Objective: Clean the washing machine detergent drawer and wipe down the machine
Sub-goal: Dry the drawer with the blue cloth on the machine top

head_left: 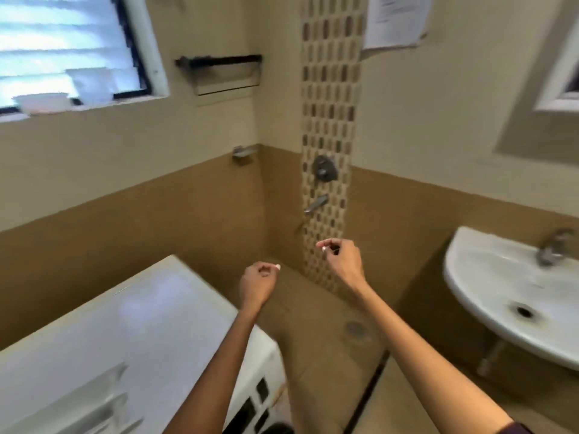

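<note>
The white washing machine [141, 333] fills the lower left, seen from above, and the image is blurred. Its front panel with dark buttons [260, 399] shows at the bottom centre. A white ridged plastic part [103, 399] lies on the machine's top at the lower left; I cannot tell whether it is the detergent drawer. My left hand [258, 281] is raised over the machine's far right corner, fingers curled into the palm and holding nothing. My right hand [340, 258] is raised to its right over the floor, fingers and thumb curled together, with nothing visible in it.
A white wall basin [488, 277] with a metal tap [551, 245] hangs at the right. A wall spout [316, 203] sits on the mosaic strip ahead, and a floor drain [355, 327] lies on the brown tiles. White tubs [40, 103] stand on the window sill.
</note>
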The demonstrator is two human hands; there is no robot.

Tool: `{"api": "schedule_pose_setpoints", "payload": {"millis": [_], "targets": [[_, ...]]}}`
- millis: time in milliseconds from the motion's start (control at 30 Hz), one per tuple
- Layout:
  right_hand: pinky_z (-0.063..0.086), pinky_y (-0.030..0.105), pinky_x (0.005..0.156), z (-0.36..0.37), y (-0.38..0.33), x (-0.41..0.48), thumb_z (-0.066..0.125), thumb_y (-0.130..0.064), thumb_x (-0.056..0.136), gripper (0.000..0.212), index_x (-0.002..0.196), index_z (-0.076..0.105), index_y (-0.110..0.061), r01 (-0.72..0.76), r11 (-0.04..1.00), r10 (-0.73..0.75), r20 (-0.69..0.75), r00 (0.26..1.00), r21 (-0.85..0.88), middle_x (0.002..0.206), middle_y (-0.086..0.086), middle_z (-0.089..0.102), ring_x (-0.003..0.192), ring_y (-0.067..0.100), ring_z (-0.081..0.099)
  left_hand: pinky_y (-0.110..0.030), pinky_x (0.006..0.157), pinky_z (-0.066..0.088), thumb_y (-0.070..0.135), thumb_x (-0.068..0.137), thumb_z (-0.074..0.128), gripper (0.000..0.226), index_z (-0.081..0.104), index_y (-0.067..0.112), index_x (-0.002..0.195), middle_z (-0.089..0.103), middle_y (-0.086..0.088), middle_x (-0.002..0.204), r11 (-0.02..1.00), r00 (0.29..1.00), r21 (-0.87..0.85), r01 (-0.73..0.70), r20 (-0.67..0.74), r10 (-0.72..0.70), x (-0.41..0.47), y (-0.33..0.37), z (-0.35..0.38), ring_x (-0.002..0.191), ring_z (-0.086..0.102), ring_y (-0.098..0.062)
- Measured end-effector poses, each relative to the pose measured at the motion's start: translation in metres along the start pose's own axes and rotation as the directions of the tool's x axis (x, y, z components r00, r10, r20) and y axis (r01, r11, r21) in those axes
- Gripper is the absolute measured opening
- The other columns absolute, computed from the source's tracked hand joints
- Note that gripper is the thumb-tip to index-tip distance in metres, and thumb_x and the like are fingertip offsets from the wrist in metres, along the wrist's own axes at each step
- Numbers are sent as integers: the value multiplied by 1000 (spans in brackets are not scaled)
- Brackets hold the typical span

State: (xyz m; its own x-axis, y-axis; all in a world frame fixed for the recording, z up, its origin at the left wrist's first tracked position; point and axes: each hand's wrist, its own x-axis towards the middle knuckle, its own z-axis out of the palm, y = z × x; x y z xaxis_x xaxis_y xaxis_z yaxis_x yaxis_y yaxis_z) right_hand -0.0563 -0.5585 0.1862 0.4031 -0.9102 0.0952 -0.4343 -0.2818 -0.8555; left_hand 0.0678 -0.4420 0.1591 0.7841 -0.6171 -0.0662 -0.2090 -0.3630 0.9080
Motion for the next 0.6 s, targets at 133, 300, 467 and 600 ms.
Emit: {"api": "schedule_pose_setpoints", "payload": {"millis": [133, 300, 467, 600], "targets": [[31, 13, 58, -119, 57, 34, 53, -7, 90, 22, 99, 73, -14, -24, 1000, 21, -164, 986, -18, 95, 6, 70, 76, 9, 55, -29, 64, 48, 23, 87, 61, 16, 69, 8, 89, 67, -7, 71, 998, 974, -46, -29, 225, 39, 2, 64, 136, 58, 65, -13], [34, 17, 66, -269, 133, 58, 52, -7, 90, 24, 98, 73, -16, -123, 991, 91, -386, 918, -58, 99, 4, 70, 75, 12, 55, -24, 56, 40, 22, 89, 59, 12, 65, 13, 84, 59, 1, 63, 990, 885, -119, -80, 449, 126, -26, 146, 303, 47, 53, -6], [36, 19, 64, -393, 203, 63, 52, -5, 89, 25, 99, 73, -14, -255, 966, 186, -552, 813, -50, 98, 6, 71, 79, 16, 60, -20, 51, 40, 18, 88, 58, 10, 63, 10, 91, 59, -1, 67, 970, 740, -157, -184, 627, 242, -71, 215, 429, 54, 51, -12], [39, 15, 62, -465, 254, 70, 55, -3, 88, 23, 97, 74, -11, -336, 942, 245, -660, 710, -12, 102, 7, 72, 91, 18, 65, -25, 66, 43, 20, 86, 59, 11, 65, 12, 90, 63, -6, 79, 951, 641, -155, -268, 708, 296, -91, 258, 513, 68, 56, -19]]}}
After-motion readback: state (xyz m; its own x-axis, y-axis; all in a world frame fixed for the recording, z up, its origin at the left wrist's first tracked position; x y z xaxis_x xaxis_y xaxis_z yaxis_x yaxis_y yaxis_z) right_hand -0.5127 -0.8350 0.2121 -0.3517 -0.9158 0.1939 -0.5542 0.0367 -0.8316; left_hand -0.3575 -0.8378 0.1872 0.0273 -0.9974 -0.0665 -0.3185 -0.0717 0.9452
